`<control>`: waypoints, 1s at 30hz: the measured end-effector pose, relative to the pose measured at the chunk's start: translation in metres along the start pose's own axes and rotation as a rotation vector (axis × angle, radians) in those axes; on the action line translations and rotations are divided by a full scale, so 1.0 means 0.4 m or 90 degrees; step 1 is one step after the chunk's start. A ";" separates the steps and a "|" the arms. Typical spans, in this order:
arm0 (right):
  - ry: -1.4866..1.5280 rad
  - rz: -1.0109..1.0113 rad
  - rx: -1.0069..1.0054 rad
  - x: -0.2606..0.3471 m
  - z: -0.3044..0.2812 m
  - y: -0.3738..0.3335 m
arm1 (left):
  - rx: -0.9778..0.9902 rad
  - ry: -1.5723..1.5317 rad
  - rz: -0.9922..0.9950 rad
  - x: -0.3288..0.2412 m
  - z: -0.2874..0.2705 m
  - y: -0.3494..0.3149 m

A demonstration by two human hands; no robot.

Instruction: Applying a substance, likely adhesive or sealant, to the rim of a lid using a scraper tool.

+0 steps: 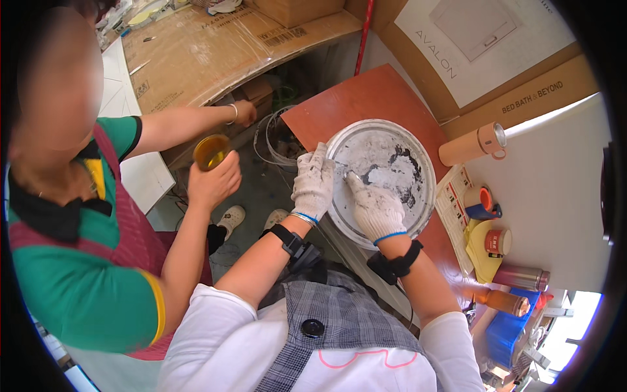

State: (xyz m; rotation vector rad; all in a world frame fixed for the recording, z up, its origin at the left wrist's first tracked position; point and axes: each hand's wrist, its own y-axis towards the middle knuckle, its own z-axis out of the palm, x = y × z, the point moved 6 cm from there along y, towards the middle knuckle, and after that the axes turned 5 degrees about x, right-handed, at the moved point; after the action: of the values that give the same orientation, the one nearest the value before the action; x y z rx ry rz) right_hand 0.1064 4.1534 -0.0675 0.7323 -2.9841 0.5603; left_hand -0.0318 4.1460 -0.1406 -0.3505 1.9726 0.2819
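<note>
A shallow round grey pan (428, 157) with a raised rim rests on a reddish-brown board (375, 88). Whitish residue and dark patches cover its inside. My left hand (312, 179), in a smudged white knit glove, is closed at the pan's left rim. My right hand (377, 210), gloved likewise, is over the pan's lower left part. Its fingers are curled, with one tip reaching toward the left rim. A small shiny spot shows at that tip, but what it is I cannot make out.
A co-worker (85, 261) stands close on my left, holding an amber cup (211, 153). Behind the board's left edge is a bucket (277, 137). A peach tumbler (473, 144), tape rolls (480, 201), a jar (498, 242) and bottles (522, 277) line the right side.
</note>
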 end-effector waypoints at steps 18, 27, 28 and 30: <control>-0.016 -0.008 -0.011 -0.039 -0.008 0.002 | 0.021 0.039 -0.045 0.010 0.004 -0.014; -0.027 -0.044 0.004 -0.047 -0.033 0.021 | 0.031 0.039 -0.045 0.000 0.005 -0.004; -0.023 -0.038 0.000 -0.043 -0.038 0.023 | 0.032 0.040 -0.045 0.001 0.004 -0.002; -0.018 -0.031 -0.003 -0.045 -0.040 0.029 | 0.035 0.055 -0.040 0.000 0.002 0.002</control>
State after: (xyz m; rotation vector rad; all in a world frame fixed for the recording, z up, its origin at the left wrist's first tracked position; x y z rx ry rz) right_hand 0.1160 4.1765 -0.0582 0.8184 -2.9832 0.5448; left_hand -0.0315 4.1469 -0.1408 -0.3945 2.0452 0.1742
